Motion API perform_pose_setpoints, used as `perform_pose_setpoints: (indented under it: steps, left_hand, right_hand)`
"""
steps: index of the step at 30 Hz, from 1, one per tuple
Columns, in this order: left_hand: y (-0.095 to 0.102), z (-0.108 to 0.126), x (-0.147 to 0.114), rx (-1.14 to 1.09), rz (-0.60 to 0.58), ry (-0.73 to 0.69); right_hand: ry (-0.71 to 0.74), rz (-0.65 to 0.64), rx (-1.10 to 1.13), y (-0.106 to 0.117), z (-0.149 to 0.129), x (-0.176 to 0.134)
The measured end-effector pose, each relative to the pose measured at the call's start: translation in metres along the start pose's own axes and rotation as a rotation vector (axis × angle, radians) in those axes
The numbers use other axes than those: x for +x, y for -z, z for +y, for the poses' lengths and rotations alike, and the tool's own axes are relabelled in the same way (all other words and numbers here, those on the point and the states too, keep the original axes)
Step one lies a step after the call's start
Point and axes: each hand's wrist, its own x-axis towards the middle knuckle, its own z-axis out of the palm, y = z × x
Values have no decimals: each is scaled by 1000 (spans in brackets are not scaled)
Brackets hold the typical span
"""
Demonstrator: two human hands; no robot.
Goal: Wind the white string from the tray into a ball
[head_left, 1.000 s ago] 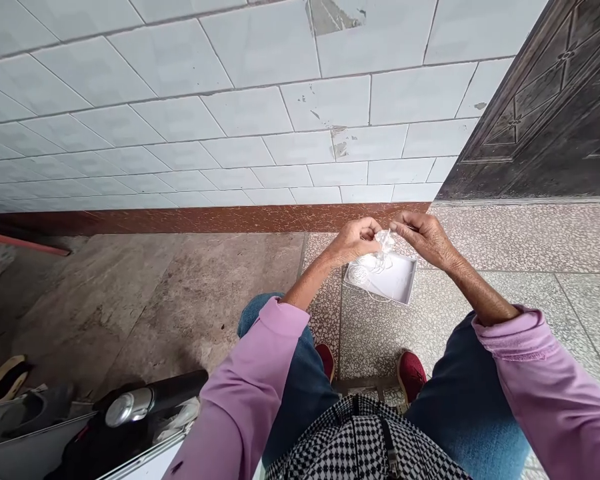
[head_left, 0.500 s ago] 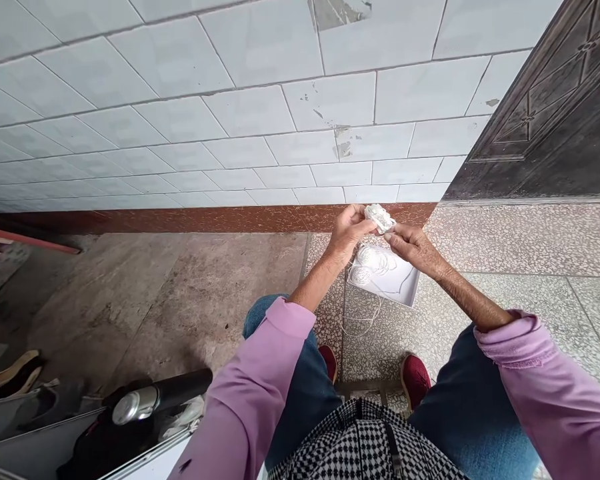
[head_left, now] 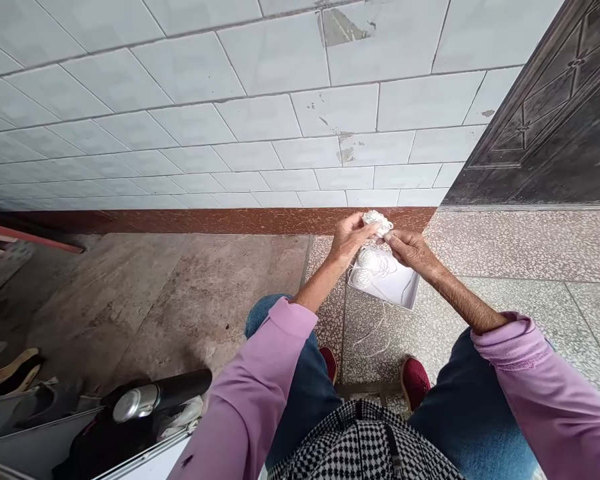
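Observation:
A small, bunched piece of white yarn work (head_left: 377,221), crocheted or knitted by its look, is pinched between the thumb and fingers of my left hand (head_left: 350,237). My right hand (head_left: 411,251) is closed at the right edge of that piece, thumb and forefinger pressed together. Whether a thin tool or only yarn is in those right fingers is too small to make out. Below both hands, a shallow white box (head_left: 409,293) on the floor holds white yarn balls (head_left: 370,263). A loose yarn strand (head_left: 375,333) trails from the box onto the speckled floor.
A white tiled wall (head_left: 250,120) rises in front, with a dark carved door (head_left: 565,140) at right. Left of my knee are a black flask with a silver lid (head_left: 130,405) and a shoe (head_left: 17,370). My red shoes (head_left: 415,380) flank the box's near side.
The white piece has shifted slightly in my fingers, and my right hand has moved a little left and down. The loose strand on the floor has swung to the right.

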Motion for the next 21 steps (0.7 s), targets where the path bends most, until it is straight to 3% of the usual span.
perform_pose_setpoints:
  steps: [5,9,14,16,21]
  left_hand:
    - [9,-3,12,45,56,26]
    - [8,-5,11,100,35,34]
    - [-5,0,-6,45,-329,176]
    - [-9,3,-10,-37,-385,204]
    - [-9,5,-4,-191,-210,155]
  right_hand:
    - [135,-63,-218,5,-20,-12]
    - [202,24,-211,21,-37,-15]
    - [190,168,-124,36,-29,-4]
    - [166,173,-90,35,-17,1]
    - [131,85,-70,14,6,9]
